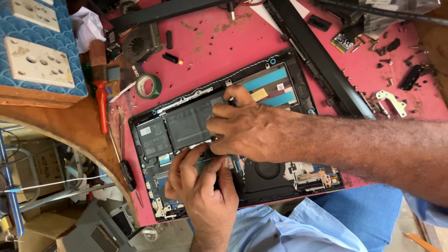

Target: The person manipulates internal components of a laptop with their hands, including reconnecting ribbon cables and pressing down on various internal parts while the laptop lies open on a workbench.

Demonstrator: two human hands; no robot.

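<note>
An opened black laptop base (pixel 136 122) lies on a red table top (pixel 210 42), its inner parts showing. A flat black battery (pixel 186 122) fills the upper left of the base. My right hand (pixel 245 128) reaches in from the right; its fingers curl over the battery's right end and its thumb sits at the near edge. Coming up from below, my left hand (pixel 200 184) has its fingertips bunched against that same near edge, just under the right thumb. A round black fan (pixel 268 169) sits in the base to the right of both hands.
A green tape roll (pixel 148 86), a loose fan (pixel 138 45) and a red-handled tool (pixel 102 100) lie left of the base. A black screwdriver (pixel 127 170) rests at the table's edge. Long black frame strips (pixel 322 60), a metal hinge (pixel 389 99) and several screws (pixel 380 51) lie at right.
</note>
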